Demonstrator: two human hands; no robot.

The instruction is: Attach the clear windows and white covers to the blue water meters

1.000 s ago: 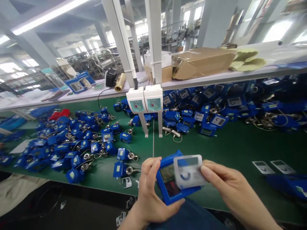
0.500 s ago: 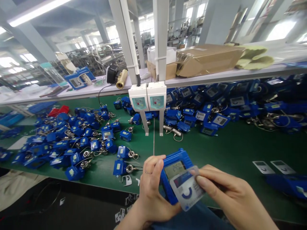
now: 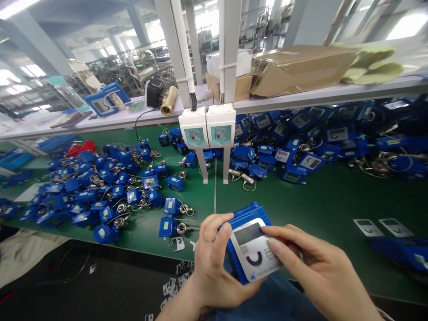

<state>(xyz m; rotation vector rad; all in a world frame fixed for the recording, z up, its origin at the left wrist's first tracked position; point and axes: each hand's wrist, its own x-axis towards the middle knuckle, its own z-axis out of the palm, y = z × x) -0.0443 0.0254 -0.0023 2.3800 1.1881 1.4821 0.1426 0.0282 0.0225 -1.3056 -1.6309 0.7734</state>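
Note:
My left hand (image 3: 214, 263) wraps round a blue meter housing (image 3: 249, 211) with ridged sides, held above the table's front edge. Over the housing's front face lies a white label sheet (image 3: 257, 263) with a dark window and a curved dark mark. My right hand (image 3: 307, 263) pinches the label's right edge between thumb and fingers. Whether the label is fully stuck down I cannot tell. On the green table (image 3: 281, 200) to the right lie two similar labels (image 3: 368, 227).
Many blue meters with metal fittings (image 3: 110, 187) crowd the left of the table; more are heaped at the back right (image 3: 334, 133). Two white switch boxes (image 3: 207, 127) hang on posts in the middle. A cardboard box (image 3: 301, 71) rests on the shelf. Label scraps (image 3: 172, 287) lie below the edge.
The label, tilted and held off the housing before, now lies over its front face and covers the display. My right hand has moved slightly with it. The camera view has shifted a little.

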